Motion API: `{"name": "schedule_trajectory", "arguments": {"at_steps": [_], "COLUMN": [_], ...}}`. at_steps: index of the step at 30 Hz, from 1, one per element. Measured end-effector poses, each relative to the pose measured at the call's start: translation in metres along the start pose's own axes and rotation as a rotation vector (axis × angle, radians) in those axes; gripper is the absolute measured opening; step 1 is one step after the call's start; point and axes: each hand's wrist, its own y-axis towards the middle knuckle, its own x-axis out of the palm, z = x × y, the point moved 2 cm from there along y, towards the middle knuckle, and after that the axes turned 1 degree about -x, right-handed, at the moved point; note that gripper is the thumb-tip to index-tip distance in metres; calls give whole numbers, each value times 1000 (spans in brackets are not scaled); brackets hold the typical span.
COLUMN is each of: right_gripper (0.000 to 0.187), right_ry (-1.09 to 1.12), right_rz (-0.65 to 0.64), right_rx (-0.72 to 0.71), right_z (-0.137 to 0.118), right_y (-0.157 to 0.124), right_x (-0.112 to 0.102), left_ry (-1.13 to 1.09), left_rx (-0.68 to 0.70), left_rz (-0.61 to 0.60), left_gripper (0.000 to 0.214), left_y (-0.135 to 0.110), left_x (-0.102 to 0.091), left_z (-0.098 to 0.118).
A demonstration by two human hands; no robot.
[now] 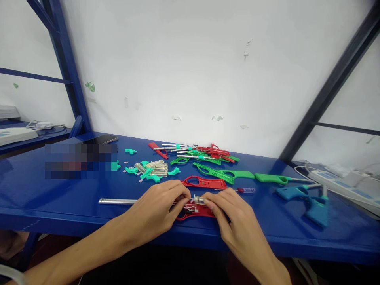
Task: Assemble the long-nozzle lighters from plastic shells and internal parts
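My right hand (234,215) pinches a small clear fuel tank (199,200) between thumb and fingertips, just above an opened red lighter shell (204,211). Close to the tank's left end, my left hand (162,204) has thumb and forefinger pressed together; what they grip is too small to make out. White wires (190,207) and a dark part lie in the shell below the fingers. A silver metal lighter tube (117,201) sticks out to the left, partly hidden by my left hand. Behind my hands rests another red shell half (204,183).
A purple-handled screwdriver (246,190) lies behind my right hand. Teal triggers (152,178) and clear tanks (160,168) are heaped at centre-left. Green shells (213,173), red shells and metal tubes (175,146) sit toward the wall. Blue lighters (317,209) lie at the right.
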Motion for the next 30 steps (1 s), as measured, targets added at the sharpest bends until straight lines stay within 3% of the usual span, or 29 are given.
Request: {"name": "schedule_trajectory", "arguments": {"at_steps": [30], "right_gripper": [22], "right_ry": [-71], "right_rz": [35], "right_rx": [-113], "right_z": [-1], "right_y": [-1], "right_x": [3], "left_ry": [29], "left_rx": [74], "left_rz": [-6], "left_gripper": [18], "left_y": [-2], "left_x": [1], "left_z": [0]}}
